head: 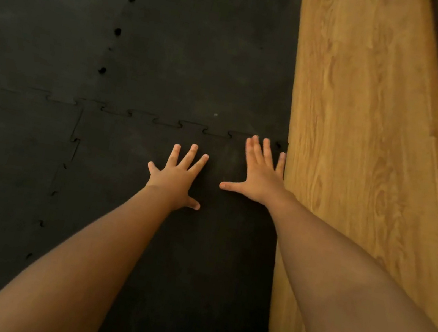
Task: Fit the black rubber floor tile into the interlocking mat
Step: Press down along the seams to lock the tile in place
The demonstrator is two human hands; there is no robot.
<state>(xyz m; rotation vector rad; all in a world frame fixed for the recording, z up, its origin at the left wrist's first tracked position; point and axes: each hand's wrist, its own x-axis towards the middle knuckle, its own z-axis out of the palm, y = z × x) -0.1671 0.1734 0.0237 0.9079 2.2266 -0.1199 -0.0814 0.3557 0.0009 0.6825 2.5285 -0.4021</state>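
Pressing flat with fingers spread wide, the left hand (173, 180) and right hand (259, 175) rest on the black rubber floor tile (170, 244), lying among the interlocking black mat (172, 56), beside light wooden flooring (362, 132).

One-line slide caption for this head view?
Left hand and right hand press flat on black rubber floor tile beside wooden plank flooring.

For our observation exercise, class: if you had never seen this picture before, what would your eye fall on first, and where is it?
First, two bare hands pressed flat with fingers spread on the black rubber floor tile: the left hand near the middle, the right hand by the tile's right edge. Next, the bright wooden floor strip down the right side. Then the jigsaw seam just beyond the fingertips.
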